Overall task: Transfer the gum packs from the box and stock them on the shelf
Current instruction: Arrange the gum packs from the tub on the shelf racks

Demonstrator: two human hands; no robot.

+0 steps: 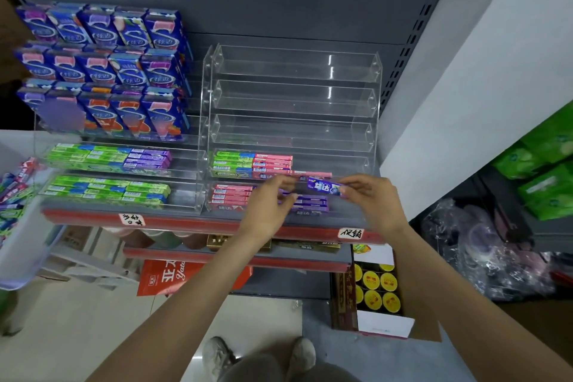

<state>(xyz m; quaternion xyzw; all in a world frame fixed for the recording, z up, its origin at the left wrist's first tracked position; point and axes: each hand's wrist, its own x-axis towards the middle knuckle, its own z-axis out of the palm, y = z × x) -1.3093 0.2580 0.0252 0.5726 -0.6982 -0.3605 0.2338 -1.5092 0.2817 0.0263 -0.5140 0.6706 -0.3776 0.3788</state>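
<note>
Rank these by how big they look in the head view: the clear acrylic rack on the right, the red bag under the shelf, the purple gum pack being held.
1. Clear acrylic rack, largest.
2. Red bag.
3. Purple gum pack, smallest, pinched between left hand and right hand.

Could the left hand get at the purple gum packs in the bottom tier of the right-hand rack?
Probably yes: the left hand already hangs right beside the purple gum packs, and that tier's top looks open with nothing between.
</note>
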